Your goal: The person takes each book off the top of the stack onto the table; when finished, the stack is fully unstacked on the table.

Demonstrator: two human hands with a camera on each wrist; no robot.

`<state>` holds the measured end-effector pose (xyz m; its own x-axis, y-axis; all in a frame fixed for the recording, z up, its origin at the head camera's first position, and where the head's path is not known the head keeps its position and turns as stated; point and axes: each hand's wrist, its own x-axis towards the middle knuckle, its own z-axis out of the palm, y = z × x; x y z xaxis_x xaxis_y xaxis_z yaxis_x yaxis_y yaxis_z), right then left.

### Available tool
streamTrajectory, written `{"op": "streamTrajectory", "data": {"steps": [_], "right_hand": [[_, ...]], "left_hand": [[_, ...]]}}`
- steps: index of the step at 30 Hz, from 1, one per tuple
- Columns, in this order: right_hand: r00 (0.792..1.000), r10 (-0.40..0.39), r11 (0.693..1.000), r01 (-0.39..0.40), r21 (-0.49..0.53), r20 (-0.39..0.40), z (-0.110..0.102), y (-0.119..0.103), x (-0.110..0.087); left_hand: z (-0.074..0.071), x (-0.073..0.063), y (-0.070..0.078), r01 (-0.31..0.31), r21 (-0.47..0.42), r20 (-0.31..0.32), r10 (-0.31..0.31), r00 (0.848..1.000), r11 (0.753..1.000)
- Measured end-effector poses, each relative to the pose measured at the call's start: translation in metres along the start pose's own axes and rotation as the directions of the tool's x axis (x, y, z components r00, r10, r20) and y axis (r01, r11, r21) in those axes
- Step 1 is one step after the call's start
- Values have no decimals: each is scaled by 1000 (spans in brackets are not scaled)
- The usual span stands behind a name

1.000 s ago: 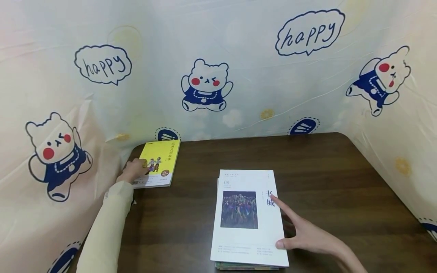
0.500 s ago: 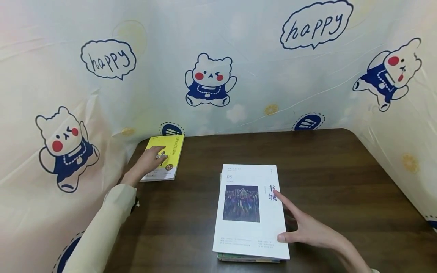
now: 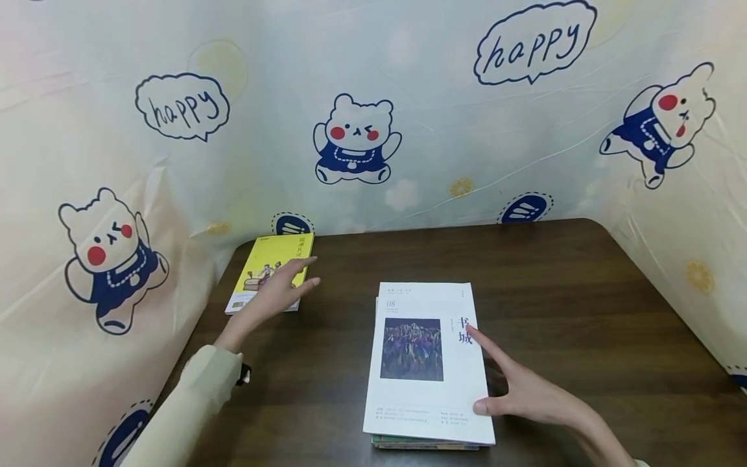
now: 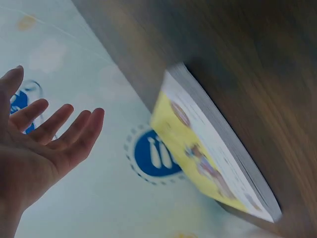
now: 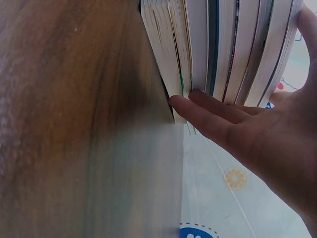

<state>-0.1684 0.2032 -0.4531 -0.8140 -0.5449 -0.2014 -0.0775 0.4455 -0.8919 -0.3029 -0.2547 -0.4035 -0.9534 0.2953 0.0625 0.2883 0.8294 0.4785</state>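
As the left hand [image 3: 277, 295], fingers apart, holds nothing near the yellow book [image 3: 279, 250], ten o'clock from the book stack [image 3: 423, 399], the right hand [image 3: 531, 395] touches that stack, fingers straight; hard pushing might tip it.

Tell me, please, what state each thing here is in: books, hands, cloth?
Yellow-and-white paperback book: closed, lying flat.
Stack of paper books: closed, piled flat.
White-covered book with a dark picture: closed, flat on top of that stack.
Bare left hand: relaxed, holding nothing.
Bare right hand: fingers extended, touching the stack.
Pale cartoon-print cloth: hanging, creased.
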Motion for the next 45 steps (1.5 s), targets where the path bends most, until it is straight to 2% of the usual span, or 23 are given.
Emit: {"op": "streamTrajectory", "data": {"steps": [6,14,18,23,28,32,35,41,45], "right_hand": [[1000,-5,1000,5,-3,3,0,1,1],[1000,17,1000,-17,10,-3,1,5,2],[1000,19,1000,-19,8,-7,2,6,2],[1000,13,1000,-13,0,-9,2,3,2],[1000,0,1000,0,-12,-15,1,1,1],[1000,-2,1000,2,-8,-15,1,2,0],[1000,2,1000,-2,4,-13,2,3,1],[1000,19,1000,-18,24,-12,3,2,1],[1000,-10,999,11,50,-29,3,2,-2]], "left_hand": [[16,-18,29,-92,-100,-6,92,996,991],[41,-44,62,-143,-198,24,150,988,970],[47,-55,75,-153,-283,51,174,983,947],[52,-71,91,-130,-390,126,193,973,911],[60,-83,102,-142,-418,172,231,958,898],[68,-89,107,-159,-420,176,252,951,893],[74,-90,109,-152,-408,176,241,954,900],[81,-91,112,-98,-381,213,190,959,919],[83,-89,113,-84,-376,229,180,956,923]]}}
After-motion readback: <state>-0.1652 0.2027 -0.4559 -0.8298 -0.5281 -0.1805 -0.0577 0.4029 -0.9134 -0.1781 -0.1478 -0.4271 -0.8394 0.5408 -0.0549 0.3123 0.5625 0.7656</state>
